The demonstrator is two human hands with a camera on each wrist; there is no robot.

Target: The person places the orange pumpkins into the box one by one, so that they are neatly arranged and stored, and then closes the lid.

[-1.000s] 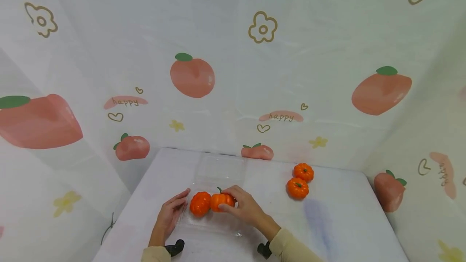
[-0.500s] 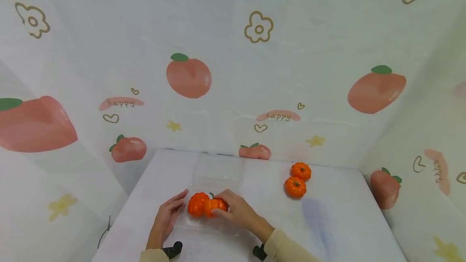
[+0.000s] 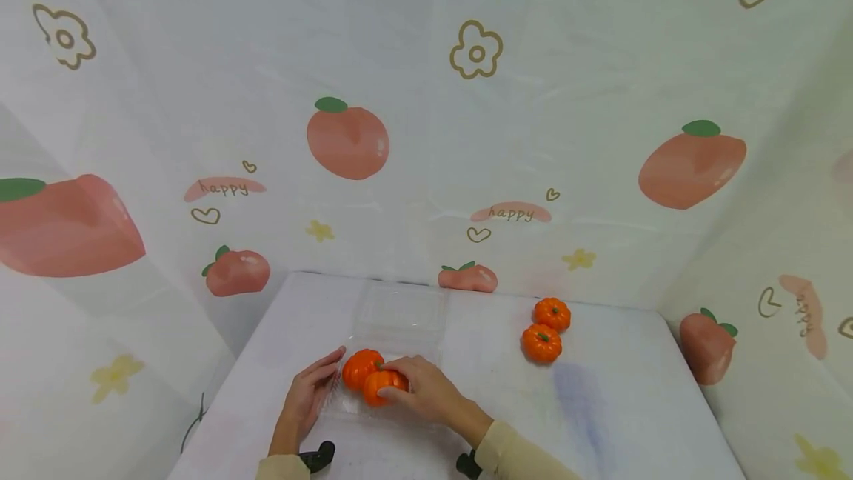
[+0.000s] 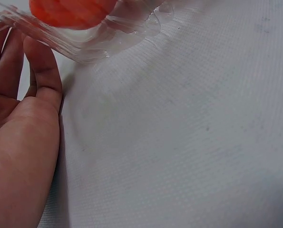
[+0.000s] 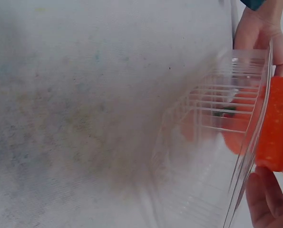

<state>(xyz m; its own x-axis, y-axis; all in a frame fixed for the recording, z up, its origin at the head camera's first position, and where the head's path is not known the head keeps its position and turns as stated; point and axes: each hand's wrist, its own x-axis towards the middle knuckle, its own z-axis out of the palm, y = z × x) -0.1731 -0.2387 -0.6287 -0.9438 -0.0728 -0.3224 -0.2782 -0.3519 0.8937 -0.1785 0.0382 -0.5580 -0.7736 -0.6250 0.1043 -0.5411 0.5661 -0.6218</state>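
Observation:
A small orange pumpkin (image 3: 385, 390) is in my right hand (image 3: 426, 389), gripped between thumb and fingers. In the right wrist view, this pumpkin (image 5: 277, 126) shows at the rim of a clear plastic box (image 5: 203, 107). A second orange pumpkin (image 3: 360, 369) sits inside the box at its left, right against the held one. My left hand (image 3: 306, 397) stands at the box's left side with fingers extended. In the left wrist view, the fingertips of my left hand (image 4: 29, 123) are right at the box's ribbed plastic edge (image 4: 79, 50).
The box's clear lid (image 3: 400, 311) lies folded back behind it. Two more orange pumpkins (image 3: 552, 315) (image 3: 542, 344) stand together at the back right of the white-covered table (image 3: 640, 384). A white printed curtain (image 3: 413, 243) hangs behind and along the sides.
My right hand has moved the pumpkin left and toward me, from beside the other pumpkin to in front of its right side. The left hand keeps its place at the box.

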